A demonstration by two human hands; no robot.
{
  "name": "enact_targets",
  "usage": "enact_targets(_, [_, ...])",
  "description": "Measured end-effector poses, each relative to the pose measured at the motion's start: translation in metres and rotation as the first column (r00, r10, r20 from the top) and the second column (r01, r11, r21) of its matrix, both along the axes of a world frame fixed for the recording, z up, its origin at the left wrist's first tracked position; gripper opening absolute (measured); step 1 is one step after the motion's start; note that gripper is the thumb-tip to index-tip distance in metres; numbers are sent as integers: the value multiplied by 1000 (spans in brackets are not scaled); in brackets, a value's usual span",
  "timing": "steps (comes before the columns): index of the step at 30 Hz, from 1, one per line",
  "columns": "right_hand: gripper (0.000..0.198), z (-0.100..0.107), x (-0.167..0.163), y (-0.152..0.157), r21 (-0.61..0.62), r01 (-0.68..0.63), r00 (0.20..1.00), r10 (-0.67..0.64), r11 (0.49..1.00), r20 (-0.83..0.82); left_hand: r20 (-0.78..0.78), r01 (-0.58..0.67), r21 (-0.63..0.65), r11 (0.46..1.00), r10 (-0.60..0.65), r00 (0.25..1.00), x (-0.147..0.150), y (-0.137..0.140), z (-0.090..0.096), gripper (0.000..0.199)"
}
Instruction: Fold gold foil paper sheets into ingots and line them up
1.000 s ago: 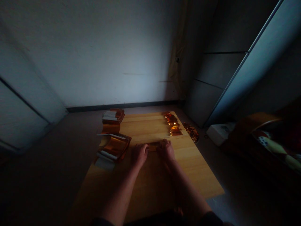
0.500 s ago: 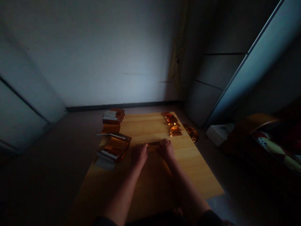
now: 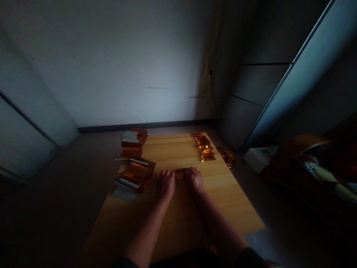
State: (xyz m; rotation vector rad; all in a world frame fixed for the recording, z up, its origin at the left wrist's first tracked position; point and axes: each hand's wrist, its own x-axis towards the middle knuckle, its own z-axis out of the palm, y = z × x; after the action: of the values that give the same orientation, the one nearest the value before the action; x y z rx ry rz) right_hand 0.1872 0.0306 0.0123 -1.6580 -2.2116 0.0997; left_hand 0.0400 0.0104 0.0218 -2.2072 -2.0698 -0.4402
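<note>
Forearms point(image 3: 153, 225) are stretched forward over a wooden table point(image 3: 170, 150), where a gold foil strip point(image 3: 179, 174) is clamped at its ends between curled fingers of the left hand point(image 3: 166, 184) and right hand point(image 3: 196, 181), knuckles upward.

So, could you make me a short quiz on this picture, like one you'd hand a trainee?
1. Multiple choice: what is between the left hand and the right hand?
a) a cup
b) a coppery strip
c) a pair of scissors

2. Fill the gap: the stacked coppery sheets lie on the person's ____ side of the table.

3. True or false: the glittering gold pieces lie between the two forearms.

Key:
1. b
2. left
3. False; they lie near the table's far right corner, beyond the hands.
</note>
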Motion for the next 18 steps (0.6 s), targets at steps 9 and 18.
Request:
enact_targets(9, [21, 23, -16, 3, -205, 152, 987, -138, 967, 84, 81, -37, -63, 997, 42, 996, -12, 0, -4, 23])
enact_targets(18, [40, 37, -37, -2, -233, 312, 950, -301, 921, 81, 153, -116, -123, 986, 134, 979, -12, 1, -1, 21])
